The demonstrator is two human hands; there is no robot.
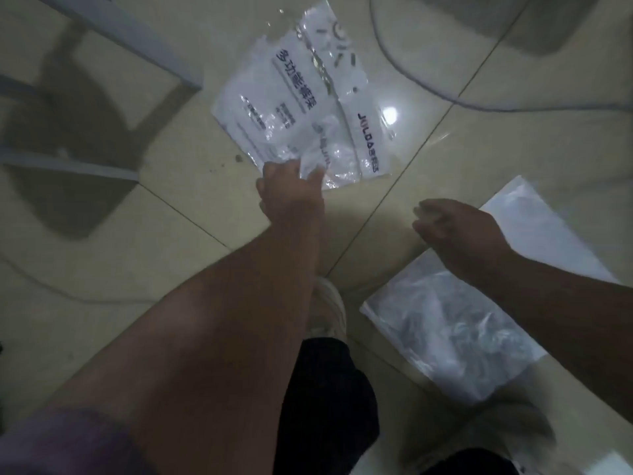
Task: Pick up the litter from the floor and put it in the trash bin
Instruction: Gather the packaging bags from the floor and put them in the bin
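Printed plastic bag (301, 97): thin, glossy, crinkled clear-white film, rectangular, dark lettering. Lies flat on the floor (191, 207), glossy beige tile with dark grout lines. Long axis runs from near edge at the left hand (291, 190) up and slightly right, away from the person. Left hand's fingertips pinch the bag's near edge, film bunched there. Right hand (455, 231) loosely curled, holding nothing, hovering well right of the printed bag, over a second clear bag (455, 320), wrinkled, lying diagonally on the floor. Grey cable (404, 73) curves beyond.
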